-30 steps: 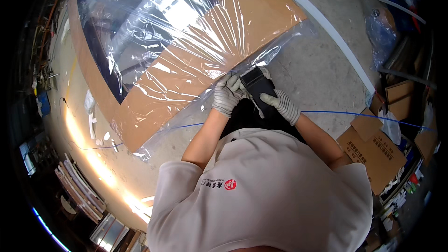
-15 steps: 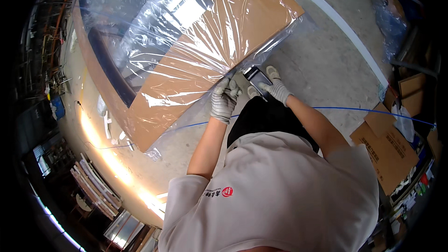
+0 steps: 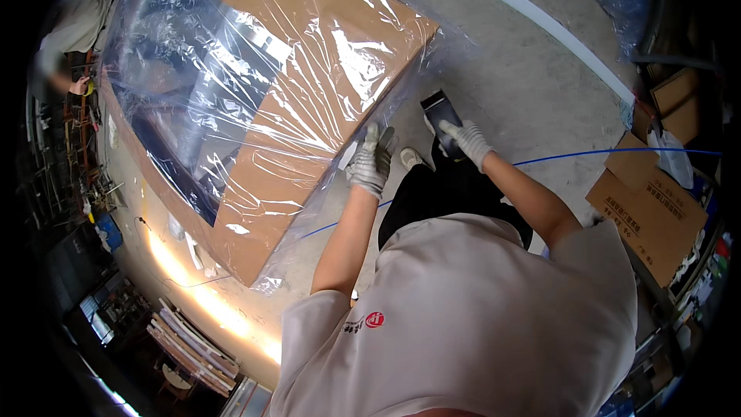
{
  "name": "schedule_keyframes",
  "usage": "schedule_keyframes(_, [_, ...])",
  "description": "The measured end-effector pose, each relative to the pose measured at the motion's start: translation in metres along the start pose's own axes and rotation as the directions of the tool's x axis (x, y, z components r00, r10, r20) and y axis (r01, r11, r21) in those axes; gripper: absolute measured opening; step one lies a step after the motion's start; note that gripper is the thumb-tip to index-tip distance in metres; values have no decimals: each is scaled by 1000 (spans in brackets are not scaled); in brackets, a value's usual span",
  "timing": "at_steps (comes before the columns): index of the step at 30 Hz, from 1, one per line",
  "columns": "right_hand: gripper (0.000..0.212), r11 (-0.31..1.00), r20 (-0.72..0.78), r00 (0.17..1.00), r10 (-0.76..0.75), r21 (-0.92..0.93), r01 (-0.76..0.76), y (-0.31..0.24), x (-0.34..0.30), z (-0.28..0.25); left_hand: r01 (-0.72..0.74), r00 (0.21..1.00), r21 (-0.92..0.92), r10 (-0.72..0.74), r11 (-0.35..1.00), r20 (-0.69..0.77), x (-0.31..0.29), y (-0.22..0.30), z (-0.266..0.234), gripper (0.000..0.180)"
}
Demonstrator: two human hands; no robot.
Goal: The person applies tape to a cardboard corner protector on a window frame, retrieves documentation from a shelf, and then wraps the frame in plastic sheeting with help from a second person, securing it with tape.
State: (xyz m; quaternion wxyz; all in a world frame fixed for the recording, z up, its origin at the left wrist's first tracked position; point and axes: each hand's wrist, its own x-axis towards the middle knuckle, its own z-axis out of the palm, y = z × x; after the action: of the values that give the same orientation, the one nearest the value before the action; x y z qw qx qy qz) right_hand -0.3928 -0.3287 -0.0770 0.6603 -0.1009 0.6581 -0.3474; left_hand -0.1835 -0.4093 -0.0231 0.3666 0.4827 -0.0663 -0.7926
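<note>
A large flat panel with a dark frame, edged in brown cardboard (image 3: 266, 162) and wrapped in shiny clear plastic film (image 3: 340, 81), lies in front of me. My left hand (image 3: 371, 164), in a pale striped glove, is beside its near edge with fingers stretched and apart. A small whitish piece (image 3: 349, 156) shows next to that hand; whether it is touched I cannot tell. To the right, away from the panel, my gloved right hand (image 3: 468, 143) is closed around a black handheld tool (image 3: 443, 114). The tool's exact kind is unclear.
Another person (image 3: 81, 11) stands at the panel's far left. A blue hose (image 3: 556, 157) crosses the concrete floor, and a long white strip (image 3: 532, 11) curves beyond it. Flattened cardboard boxes (image 3: 648, 216) lie at right; stacked boards (image 3: 193, 347) are at lower left.
My left hand's fingers have opened out from a closer grip at the film edge. My right hand and the black tool have moved farther from the panel. The other person shows more fully.
</note>
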Motion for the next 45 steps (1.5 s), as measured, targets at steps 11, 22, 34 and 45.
schedule_keyframes(11, [49, 835, 132, 827, -547, 20, 549, -159, -93, 22, -65, 996, -222, 78, 973, 48, 59, -22, 44, 14])
schedule_keyframes(22, [61, 834, 139, 979, -149, -514, 200, -27, 45, -17, 214, 968, -585, -92, 782, 232, 12, 6, 80, 20])
schedule_keyframes(34, [63, 716, 122, 988, 98, -698, 15, -12, 107, 17, -291, 955, -573, 203, 766, -215, -72, -3, -52, 102])
schedule_keyframes(45, [44, 746, 137, 962, 237, -660, -89, 49, -67, 85, -529, 772, -709, 611, 466, -175, -110, 32, -318, 12])
